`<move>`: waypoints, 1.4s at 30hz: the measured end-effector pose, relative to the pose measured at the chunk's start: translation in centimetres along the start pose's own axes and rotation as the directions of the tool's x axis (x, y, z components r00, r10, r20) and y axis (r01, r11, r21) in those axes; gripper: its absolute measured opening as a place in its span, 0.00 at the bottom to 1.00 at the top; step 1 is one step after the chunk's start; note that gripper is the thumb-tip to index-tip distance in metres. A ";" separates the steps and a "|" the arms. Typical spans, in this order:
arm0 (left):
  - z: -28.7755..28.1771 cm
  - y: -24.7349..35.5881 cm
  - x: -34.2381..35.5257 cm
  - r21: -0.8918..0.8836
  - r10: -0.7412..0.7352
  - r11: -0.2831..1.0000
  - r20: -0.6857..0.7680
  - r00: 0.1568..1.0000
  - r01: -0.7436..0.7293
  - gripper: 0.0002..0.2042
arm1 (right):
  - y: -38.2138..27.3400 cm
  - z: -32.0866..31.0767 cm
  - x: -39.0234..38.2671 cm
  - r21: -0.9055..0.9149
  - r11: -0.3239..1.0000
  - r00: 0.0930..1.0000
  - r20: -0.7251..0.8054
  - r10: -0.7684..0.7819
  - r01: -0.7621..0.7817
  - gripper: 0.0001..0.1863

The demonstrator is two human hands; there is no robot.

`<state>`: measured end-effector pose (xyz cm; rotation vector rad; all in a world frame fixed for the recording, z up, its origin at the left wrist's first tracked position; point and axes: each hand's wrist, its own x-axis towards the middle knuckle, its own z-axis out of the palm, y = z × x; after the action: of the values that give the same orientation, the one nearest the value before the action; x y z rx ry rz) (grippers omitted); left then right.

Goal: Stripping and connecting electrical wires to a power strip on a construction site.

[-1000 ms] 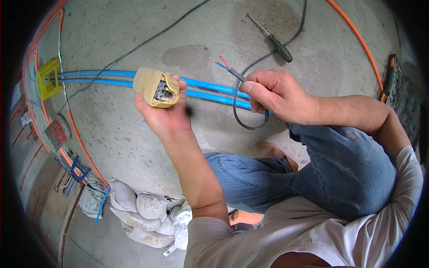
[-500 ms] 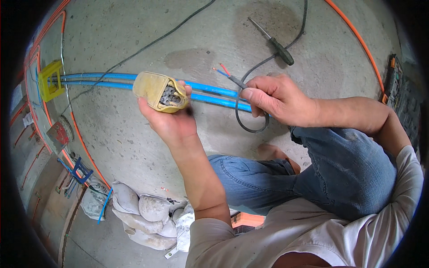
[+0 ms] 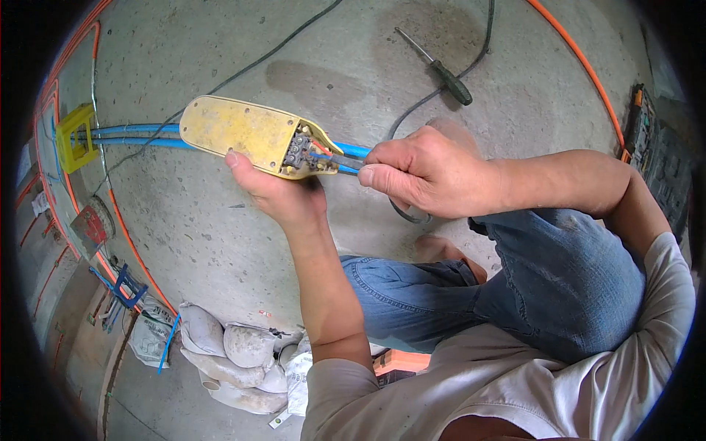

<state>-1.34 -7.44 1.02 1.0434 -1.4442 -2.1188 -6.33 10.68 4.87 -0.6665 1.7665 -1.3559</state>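
Note:
My left hand (image 3: 283, 192) is closed round the underside of a yellow power strip (image 3: 239, 132), thumb on its near edge. The strip is dusty, and its right end lies uncovered, showing a terminal block (image 3: 297, 149) with small screws. Between the thumb and fingers of my right hand (image 3: 434, 173) is a dark electrical cable (image 3: 346, 159), pinched near its stripped end. Its red and blue wires reach into the uncovered end, beside the terminals. Whether the wire tips sit inside the terminals cannot be made out.
A screwdriver (image 3: 435, 66) lies on the concrete floor beyond my right hand, across the cable. Blue conduits (image 3: 147, 134) run beneath the strip to a yellow frame (image 3: 76, 138) at left. Orange conduit (image 3: 581, 55) curves at far right. Filled sacks (image 3: 239, 360) lie at lower left.
My left hand has turned the power strip so its broad, screwed face shows. My right hand has moved left, bringing the cable's wire ends from open air to the terminal block.

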 end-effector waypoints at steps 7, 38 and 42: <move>0.3 -0.1 -0.2 0.032 0.026 0.999 0.029 0.999 -0.027 0.31 | 0.5 0.4 -0.1 -0.003 1.000 1.000 0.007 0.011 -0.011 0.17; 0.4 -0.6 -0.2 0.008 0.003 1.000 0.019 1.000 -0.003 0.29 | 0.7 1.1 0.0 -0.014 1.000 1.000 -0.011 -0.004 0.004 0.17; 0.3 -0.7 -0.2 0.016 -0.024 1.000 0.036 0.999 0.024 0.29 | 1.1 1.0 0.0 -0.071 0.997 0.999 -0.007 -0.043 0.042 0.16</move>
<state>-1.30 -6.83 0.52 1.0379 -1.4747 -2.1573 -5.46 10.49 3.74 -0.7414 1.8231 -1.3314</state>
